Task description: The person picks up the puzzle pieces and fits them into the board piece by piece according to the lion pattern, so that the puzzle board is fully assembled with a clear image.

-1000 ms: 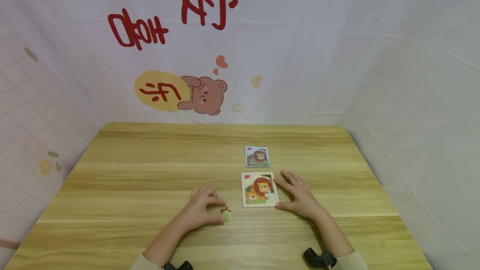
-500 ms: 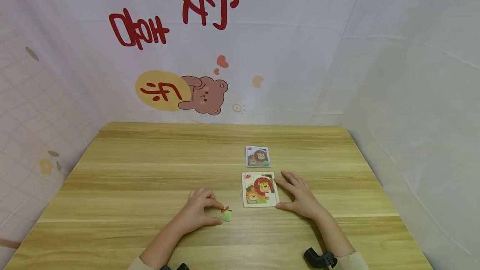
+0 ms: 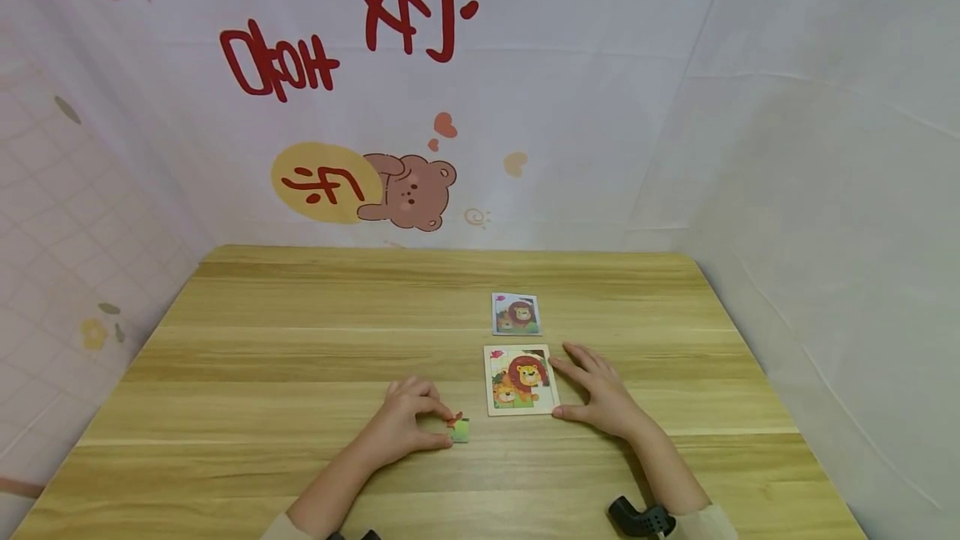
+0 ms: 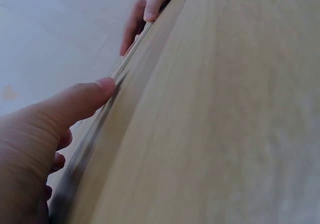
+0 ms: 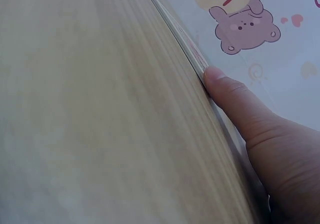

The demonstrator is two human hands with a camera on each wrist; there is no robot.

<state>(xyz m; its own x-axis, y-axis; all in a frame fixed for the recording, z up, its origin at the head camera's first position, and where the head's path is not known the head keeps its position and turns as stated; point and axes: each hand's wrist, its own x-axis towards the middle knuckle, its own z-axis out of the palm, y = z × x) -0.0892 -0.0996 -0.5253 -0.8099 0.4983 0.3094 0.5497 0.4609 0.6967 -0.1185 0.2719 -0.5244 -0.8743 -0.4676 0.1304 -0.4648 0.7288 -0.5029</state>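
My left hand [image 3: 408,423] pinches a small green and red puzzle piece [image 3: 460,430] between thumb and forefinger, low over the table to the left of the puzzle board. That board [image 3: 522,412] has a pale frame and shows a lion with a smaller animal; a light gap shows at its lower right. My right hand [image 3: 606,397] rests along the right side of the frame, thumb at the near corner and fingertips farther up, fingers fairly straight. In the right wrist view the thumb [image 5: 230,91] touches the edge of the frame [image 5: 175,31].
Just beyond the puzzle board lies a card [image 3: 516,314] with the same lion picture. The wooden table [image 3: 300,340] ends at a white printed cloth [image 3: 570,107] at the back and sides.
The left hand has shifted slightly right with the puzzle piece, after adjusting its fingers on it. The right hand and the puzzle board have stayed in place.
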